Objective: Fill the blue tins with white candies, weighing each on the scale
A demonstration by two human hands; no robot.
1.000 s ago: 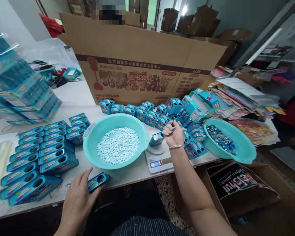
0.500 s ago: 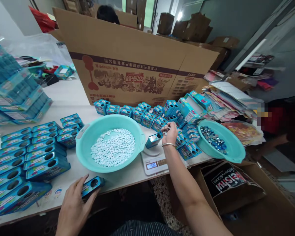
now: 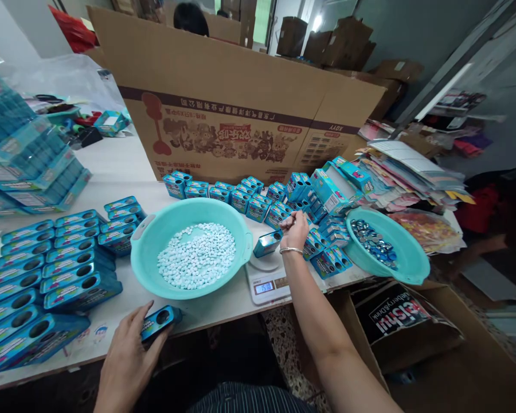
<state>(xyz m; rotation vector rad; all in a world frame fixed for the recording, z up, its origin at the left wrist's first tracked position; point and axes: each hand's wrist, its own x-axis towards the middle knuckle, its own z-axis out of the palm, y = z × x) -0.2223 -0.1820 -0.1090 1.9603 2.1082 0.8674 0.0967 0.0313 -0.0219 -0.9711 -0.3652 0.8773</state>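
I'm failing to make out what my right hand [image 3: 294, 229] is pinching above the blue metal tin [image 3: 267, 243] on the white digital scale [image 3: 269, 282]. My left hand [image 3: 126, 358] is clasping a round-holed blue tin [image 3: 159, 322] at the white table's [image 3: 223, 310] near edge. A brown cardboard carton [image 3: 241, 86] is walling off the room.

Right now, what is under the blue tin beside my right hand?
The blue tin sits on the round pan of a white scale with a lit display. It hides the pan's middle. Your right hand is beside it, pinched; your left hand grips another tin.
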